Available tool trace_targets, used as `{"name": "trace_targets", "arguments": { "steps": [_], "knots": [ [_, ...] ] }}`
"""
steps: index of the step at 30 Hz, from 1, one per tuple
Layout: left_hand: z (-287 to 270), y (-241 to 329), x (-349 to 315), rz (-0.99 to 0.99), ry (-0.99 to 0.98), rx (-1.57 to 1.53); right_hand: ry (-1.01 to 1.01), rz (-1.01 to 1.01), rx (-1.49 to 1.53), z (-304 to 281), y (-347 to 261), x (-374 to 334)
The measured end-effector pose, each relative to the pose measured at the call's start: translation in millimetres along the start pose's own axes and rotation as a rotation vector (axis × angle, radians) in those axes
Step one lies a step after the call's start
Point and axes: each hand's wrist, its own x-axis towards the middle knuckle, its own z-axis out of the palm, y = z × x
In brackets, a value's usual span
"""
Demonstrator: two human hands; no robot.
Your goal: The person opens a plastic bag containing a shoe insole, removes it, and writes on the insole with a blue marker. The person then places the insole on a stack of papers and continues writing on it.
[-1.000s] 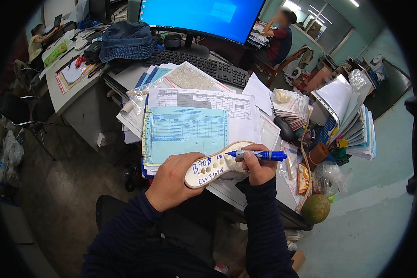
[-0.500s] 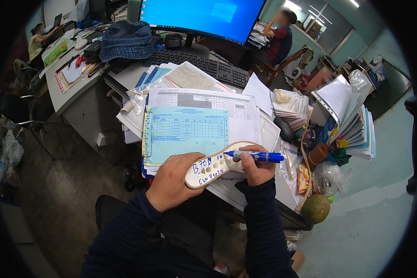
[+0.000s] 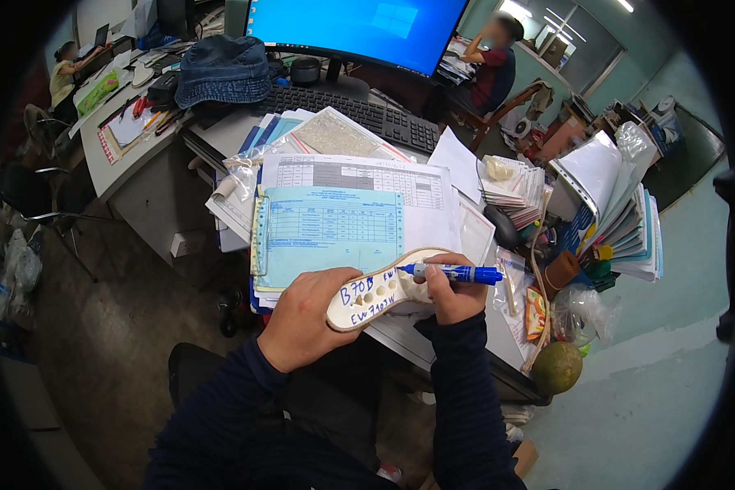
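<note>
A cream shoe sole [image 3: 379, 304] with a tan rim and several round holes is held over the front edge of the desk. My left hand [image 3: 305, 317] is closed around its left end. Blue handwriting runs along the sole's pale face. In my right hand [image 3: 457, 296] is a blue marker [image 3: 475, 275], gripped with its tip pointing left and down at the sole. That hand also rests against the sole's right end and partly hides it. Just beyond lies a light-blue printed form [image 3: 327, 224] on a stack of papers.
A keyboard [image 3: 347, 114] and a lit monitor [image 3: 359, 28] stand behind the papers. To the right are a black mouse [image 3: 501, 227], plastic bags, stacked folders [image 3: 633, 237] and a round green fruit [image 3: 557, 367]. A denim hat [image 3: 223, 72] sits at left. Two people sit farther off.
The marker's tip has shifted slightly right along the sole, and a little more blue writing shows beside it. My left hand and the sole have barely moved.
</note>
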Motion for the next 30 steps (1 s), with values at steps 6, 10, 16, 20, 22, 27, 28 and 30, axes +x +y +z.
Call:
{"name": "trace_targets", "arguments": {
  "steps": [6, 10, 16, 20, 22, 27, 28, 30],
  "knots": [
    [0.6, 0.3, -0.2, -0.005, -0.001, -0.002, 0.016, 0.002, 0.005, 0.3, -0.5, -0.2],
    [0.3, 0.3, -0.1, -0.005, -0.002, 0.001, -0.01, 0.039, 0.001, -3.1, -1.4, 0.7],
    [-0.1, 0.4, 0.1, -0.009, -0.009, -0.001, 0.03, 0.01, 0.006, -0.3, 1.0, 1.0],
    [-0.4, 0.9, 0.1, -0.013, -0.014, -0.002, 0.049, 0.002, 0.019, 0.6, 1.9, 1.7],
    [-0.6, 1.0, 0.2, -0.014, -0.015, -0.005, 0.042, 0.007, 0.022, 0.1, 1.6, 1.7],
    [-0.5, 1.0, 0.3, -0.013, -0.017, 0.002, 0.028, 0.0, 0.035, 0.5, 1.5, 1.3],
    [-0.5, 1.1, 0.3, -0.013, -0.017, 0.003, 0.027, 0.001, 0.038, 0.7, 1.6, 1.4],
    [-0.5, 1.2, 0.6, -0.013, -0.017, 0.003, 0.022, -0.003, 0.033, 0.5, 1.8, 1.5]
  ]
}}
